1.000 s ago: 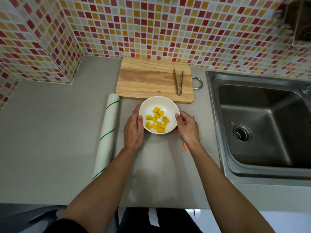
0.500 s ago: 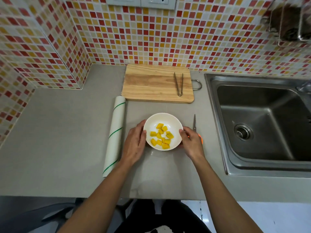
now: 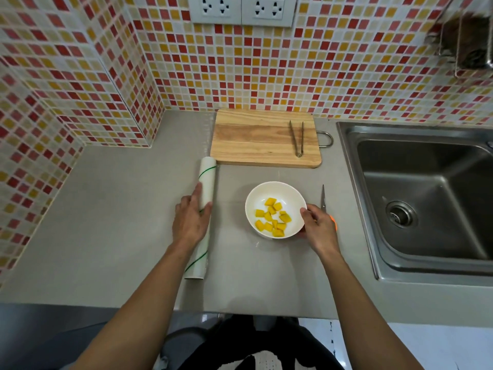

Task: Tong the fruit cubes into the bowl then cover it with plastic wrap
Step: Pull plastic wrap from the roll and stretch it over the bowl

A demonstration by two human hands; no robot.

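left hand (image 3: 190,222) fingers lie flat on the wrap roll (image 3: 204,209); right hand (image 3: 318,228) fingers pinch the bowl (image 3: 276,188) rim.

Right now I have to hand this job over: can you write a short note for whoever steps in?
Left hand: laid on the white plastic wrap roll with green stripes, grasp unclear.
Right hand: holding the rim of the white round bowl.
Yellow fruit cubes: in the bowl.
Metal tongs: put down on the wooden cutting board.
Scissors: right of the bowl.
Done: tonging.
Left: pull wrap, cut, cover bowl.
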